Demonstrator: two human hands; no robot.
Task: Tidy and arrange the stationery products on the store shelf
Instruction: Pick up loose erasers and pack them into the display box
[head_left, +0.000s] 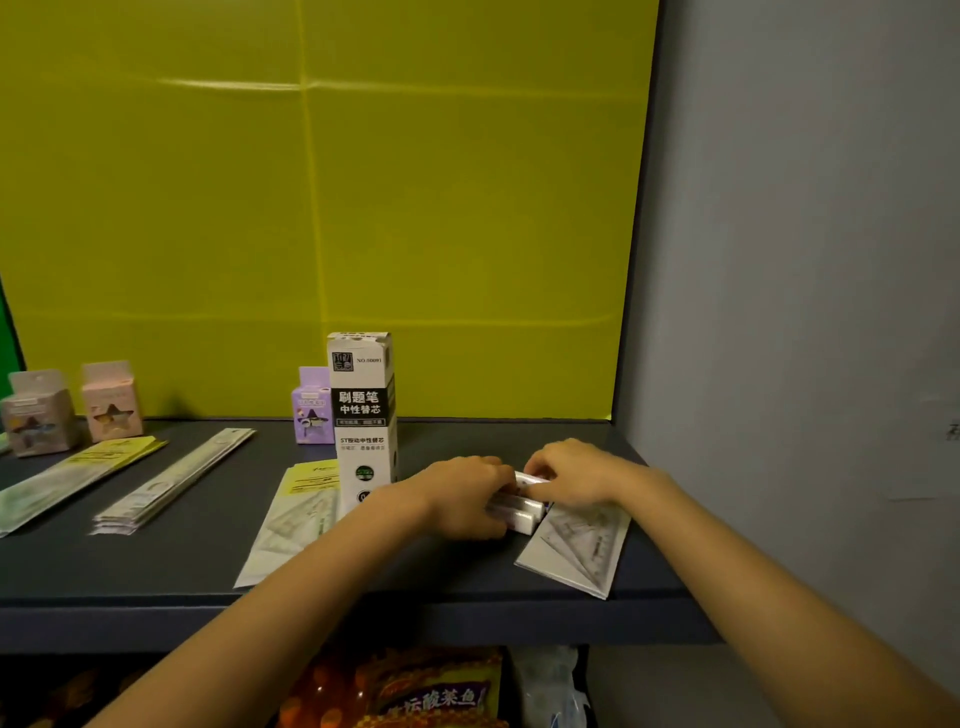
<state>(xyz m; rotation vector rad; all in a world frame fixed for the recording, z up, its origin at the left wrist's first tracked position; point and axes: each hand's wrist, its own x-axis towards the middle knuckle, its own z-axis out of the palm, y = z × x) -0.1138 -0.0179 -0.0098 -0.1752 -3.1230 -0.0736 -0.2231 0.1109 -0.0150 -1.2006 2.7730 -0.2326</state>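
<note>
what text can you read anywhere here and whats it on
"刷题笔 中性替芯": black band on the tall white box.
"NO.50091": top of that box, last digits unsure.
"ST按动中性替芯": below the band.
"坛酸菜鱼": snack bag under the shelf, start cut off.
Too blurred to read: purple box, pink box, ruler packs, small white packs held by left hand and right hand.

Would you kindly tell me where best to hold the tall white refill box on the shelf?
Probably around the middle of the tall white refill box, the grip across its two side faces, coming from the front: it stands upright and slender, with a purple box close behind.
</note>
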